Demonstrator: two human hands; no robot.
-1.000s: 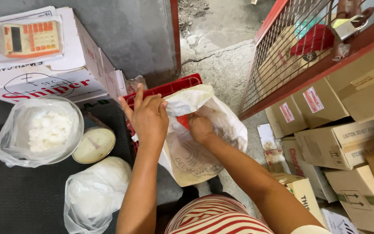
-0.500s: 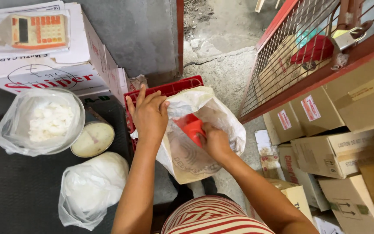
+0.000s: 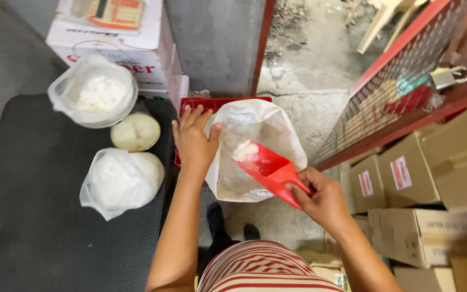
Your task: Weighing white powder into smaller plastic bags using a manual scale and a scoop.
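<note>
My right hand [image 3: 324,198] grips the handle of a red plastic scoop [image 3: 266,168] that carries a small heap of white powder over the mouth of a large white sack [image 3: 255,151]. My left hand [image 3: 193,141] holds the sack's left rim, fingers spread. The sack stands in a red crate [image 3: 220,103]. On the dark tabletop [image 3: 28,216] to the left lie a filled clear bag of white powder [image 3: 120,181], a round weighing scale [image 3: 135,131] and an open clear bag with white lumps [image 3: 95,92] on the scale's pan.
A white carton [image 3: 120,48] stands behind the scale, topped by a bagged calculator-like device. At right a red metal mesh gate [image 3: 406,86] with a padlock rises above stacked brown cardboard boxes [image 3: 422,189]. Cracked concrete floor shows behind the sack.
My right hand has drawn the red scoop up out of the sack, now loaded with white powder. The view shifted slightly; my left hand stays on the sack's rim.
</note>
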